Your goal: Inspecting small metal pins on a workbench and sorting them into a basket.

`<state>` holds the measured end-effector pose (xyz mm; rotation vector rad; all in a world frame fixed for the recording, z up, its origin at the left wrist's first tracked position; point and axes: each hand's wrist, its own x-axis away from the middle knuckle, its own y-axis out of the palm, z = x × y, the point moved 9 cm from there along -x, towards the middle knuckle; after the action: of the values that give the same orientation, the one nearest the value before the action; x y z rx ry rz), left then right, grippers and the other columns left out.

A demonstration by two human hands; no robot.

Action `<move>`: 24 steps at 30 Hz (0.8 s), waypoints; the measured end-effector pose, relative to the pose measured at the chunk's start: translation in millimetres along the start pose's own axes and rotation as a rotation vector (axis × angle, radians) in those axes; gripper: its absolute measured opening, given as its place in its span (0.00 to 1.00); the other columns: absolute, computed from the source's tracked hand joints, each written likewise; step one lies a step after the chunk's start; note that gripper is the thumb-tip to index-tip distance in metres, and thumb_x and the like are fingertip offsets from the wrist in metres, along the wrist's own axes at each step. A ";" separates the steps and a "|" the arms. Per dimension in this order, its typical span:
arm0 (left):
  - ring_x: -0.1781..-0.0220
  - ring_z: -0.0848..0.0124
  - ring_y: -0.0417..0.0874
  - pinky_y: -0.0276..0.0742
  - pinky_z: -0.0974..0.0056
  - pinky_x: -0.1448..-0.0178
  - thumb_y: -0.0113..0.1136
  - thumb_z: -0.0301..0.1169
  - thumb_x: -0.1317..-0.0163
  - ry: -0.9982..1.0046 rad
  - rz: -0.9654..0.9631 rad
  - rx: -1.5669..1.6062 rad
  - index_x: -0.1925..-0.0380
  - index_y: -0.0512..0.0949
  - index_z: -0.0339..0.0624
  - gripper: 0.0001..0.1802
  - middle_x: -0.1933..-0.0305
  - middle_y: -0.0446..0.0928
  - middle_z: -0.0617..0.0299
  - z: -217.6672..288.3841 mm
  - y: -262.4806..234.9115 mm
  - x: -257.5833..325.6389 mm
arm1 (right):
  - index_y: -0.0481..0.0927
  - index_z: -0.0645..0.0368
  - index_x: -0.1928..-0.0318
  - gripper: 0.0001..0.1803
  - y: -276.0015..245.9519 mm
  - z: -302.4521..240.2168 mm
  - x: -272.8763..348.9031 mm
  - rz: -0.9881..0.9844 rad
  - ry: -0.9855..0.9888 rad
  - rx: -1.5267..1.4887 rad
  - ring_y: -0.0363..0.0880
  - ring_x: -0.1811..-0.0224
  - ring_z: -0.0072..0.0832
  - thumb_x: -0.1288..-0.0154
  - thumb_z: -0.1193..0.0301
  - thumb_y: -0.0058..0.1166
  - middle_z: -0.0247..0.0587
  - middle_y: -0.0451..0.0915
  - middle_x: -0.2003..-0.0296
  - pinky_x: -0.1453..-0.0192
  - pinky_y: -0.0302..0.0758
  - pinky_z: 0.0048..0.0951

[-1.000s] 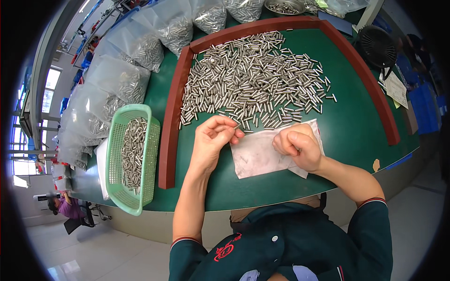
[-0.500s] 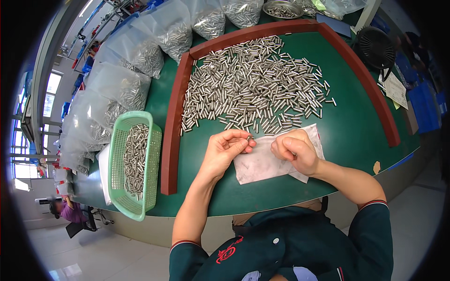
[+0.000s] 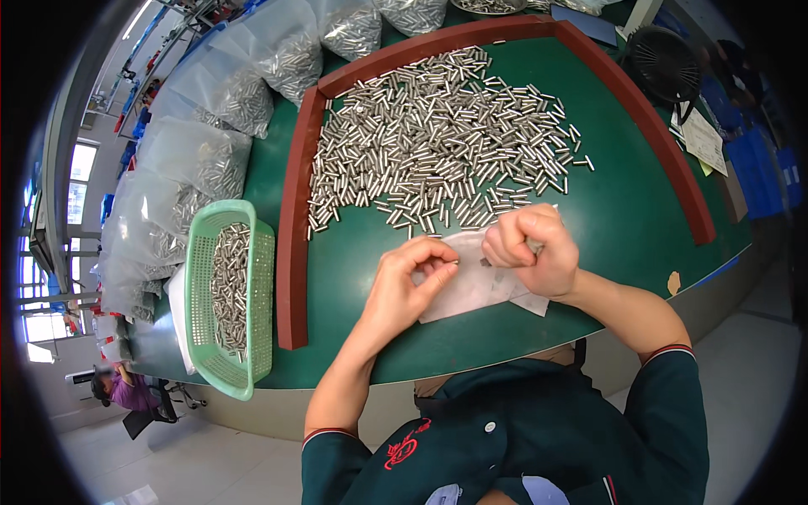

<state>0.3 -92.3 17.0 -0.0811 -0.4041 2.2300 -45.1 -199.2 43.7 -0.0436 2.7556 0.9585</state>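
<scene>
My left hand [image 3: 411,284] pinches a small silver metal pin [image 3: 451,263] between thumb and fingers, just above a white cloth [image 3: 471,290] on the green table [image 3: 627,210]. My right hand [image 3: 532,248] is a closed fist right beside it, over the cloth's far edge; a dark tip pokes from the fist, and what it holds is hidden. A large pile of silver metal pins [image 3: 438,143] lies just beyond both hands, inside a red-brown frame [image 3: 295,236].
A green mesh basket [image 3: 227,303] partly filled with pins stands at the left, outside the frame. Clear plastic bags of pins [image 3: 227,109] line the far left edge. A black fan [image 3: 665,59] and papers [image 3: 699,139] sit at the right.
Both hands have drawn closer together over the cloth. My left hand now pinches a pin near my right fist.
</scene>
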 end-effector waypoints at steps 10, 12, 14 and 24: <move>0.71 0.61 0.73 0.69 0.61 0.67 0.62 0.22 0.58 0.272 0.119 -0.491 0.77 0.76 0.37 0.06 0.75 0.71 0.58 22.9 16.5 1.4 | 0.54 0.54 0.90 0.23 -14.0 8.7 2.6 0.099 -0.045 -0.055 0.45 0.89 0.19 0.38 0.62 0.33 0.28 0.52 0.92 0.82 0.46 0.23; 0.72 0.61 0.73 0.69 0.61 0.68 0.62 0.22 0.58 0.263 0.130 -0.490 0.78 0.76 0.37 0.06 0.76 0.71 0.59 21.9 17.2 1.1 | 0.54 0.54 0.90 0.23 -12.4 10.2 3.4 0.087 -0.043 -0.070 0.45 0.89 0.19 0.38 0.62 0.33 0.28 0.52 0.92 0.81 0.46 0.24; 0.73 0.61 0.73 0.69 0.61 0.68 0.62 0.21 0.59 0.242 0.151 -0.457 0.79 0.76 0.37 0.05 0.77 0.71 0.59 19.5 15.4 1.1 | 0.54 0.54 0.89 0.22 -12.0 11.9 4.4 0.091 -0.048 -0.064 0.46 0.89 0.19 0.38 0.62 0.33 0.28 0.52 0.92 0.82 0.47 0.23; 0.73 0.61 0.73 0.68 0.62 0.68 0.61 0.20 0.60 0.204 0.133 -0.463 0.79 0.76 0.37 0.05 0.78 0.69 0.58 18.1 15.7 -1.2 | 0.54 0.54 0.89 0.21 -13.5 16.3 3.7 0.117 -0.033 -0.074 0.46 0.88 0.19 0.39 0.65 0.32 0.29 0.52 0.92 0.82 0.47 0.23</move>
<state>-14.1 -107.2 29.1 -0.5894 -0.8129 2.1875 -44.1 -199.6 22.2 0.1210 2.7175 1.0800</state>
